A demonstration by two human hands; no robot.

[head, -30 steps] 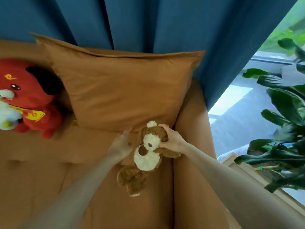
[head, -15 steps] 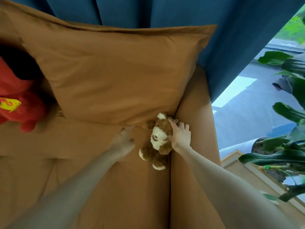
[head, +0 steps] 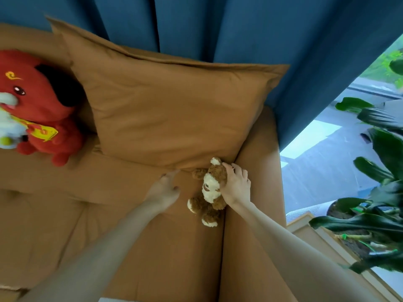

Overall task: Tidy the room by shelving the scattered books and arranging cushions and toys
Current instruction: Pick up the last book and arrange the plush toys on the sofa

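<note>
On my feed both arms are bare: the left forearm [head: 104,247] and right forearm [head: 283,243] are long and slim, uncovered right to the frame's lower edge. The left grip [head: 163,190] and right grip [head: 236,186] are bare too, with slender fingers. A small pale loop sits by the right forefinger; I cannot tell whether it is a ring.

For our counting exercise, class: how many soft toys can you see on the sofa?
2. A brown teddy lies against the armrest, gripped by the right hand; a red plush sits far left. White fluff beside it may be another.
</note>
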